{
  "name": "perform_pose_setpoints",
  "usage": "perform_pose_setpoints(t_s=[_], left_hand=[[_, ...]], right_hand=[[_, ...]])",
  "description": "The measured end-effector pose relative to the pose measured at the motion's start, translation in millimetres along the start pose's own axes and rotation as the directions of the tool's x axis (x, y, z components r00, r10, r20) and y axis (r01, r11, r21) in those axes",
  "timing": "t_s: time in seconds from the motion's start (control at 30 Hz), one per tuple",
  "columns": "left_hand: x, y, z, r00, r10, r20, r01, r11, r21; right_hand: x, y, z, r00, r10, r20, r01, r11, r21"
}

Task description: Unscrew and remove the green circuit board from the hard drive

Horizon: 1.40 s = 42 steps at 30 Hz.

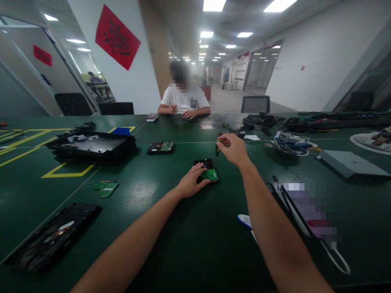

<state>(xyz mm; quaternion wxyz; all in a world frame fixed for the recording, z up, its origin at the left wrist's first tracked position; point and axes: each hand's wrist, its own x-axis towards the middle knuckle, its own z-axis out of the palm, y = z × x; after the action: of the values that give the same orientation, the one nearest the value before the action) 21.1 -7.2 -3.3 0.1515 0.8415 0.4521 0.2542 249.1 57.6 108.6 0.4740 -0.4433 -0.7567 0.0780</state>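
Observation:
My left hand [192,182] rests on a small black hard drive [207,170] with a green circuit board, holding it flat on the dark green table [171,244]. My right hand [233,149] hovers just above and behind the drive, fingers closed around a screwdriver [217,149] with a dark handle that points down at the drive.
A second drive [161,147] lies further back. Black trays [91,146] stand at the left, loose green boards [106,188] and a black tray [51,238] nearer me. A cable bundle [291,143] and a grey box [351,162] lie right. A person [184,101] sits across the table.

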Motion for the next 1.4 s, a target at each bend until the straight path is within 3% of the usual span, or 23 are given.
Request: perform_pose_setpoints(t_s=[0.43,0.67,0.9,1.13,1.4], left_hand=[[0.4,-0.6,1.8,1.0,0.004,-0.009,-0.004,1.0,0.006],[-0.5,2.3,-1.1,1.0,0.003,-0.002,-0.003,1.0,0.008],[-0.7,1.5,-0.7,1.0,-0.001,-0.002,0.001,1.0,0.008],[-0.1,0.1,0.5,1.0,0.002,-0.004,-0.002,1.0,-0.004],[-0.4,1.6,-0.7,1.0,-0.005,-0.003,0.005,1.0,-0.012]], right_hand=[[-0.4,0.6,0.9,1.0,-0.011,0.005,0.011,1.0,-0.01],[-1.9,-1.8,1.2,0.999,0.052,-0.009,-0.051,0.998,0.037],[-0.7,-0.7,-0.3,1.0,-0.021,0.005,0.021,1.0,0.009],[-1.5,-4.6,-0.8,0.998,0.066,-0.006,-0.066,0.998,0.025],[-0.6,-0.5,0.5,1.0,0.021,0.016,-0.021,0.999,0.029]])
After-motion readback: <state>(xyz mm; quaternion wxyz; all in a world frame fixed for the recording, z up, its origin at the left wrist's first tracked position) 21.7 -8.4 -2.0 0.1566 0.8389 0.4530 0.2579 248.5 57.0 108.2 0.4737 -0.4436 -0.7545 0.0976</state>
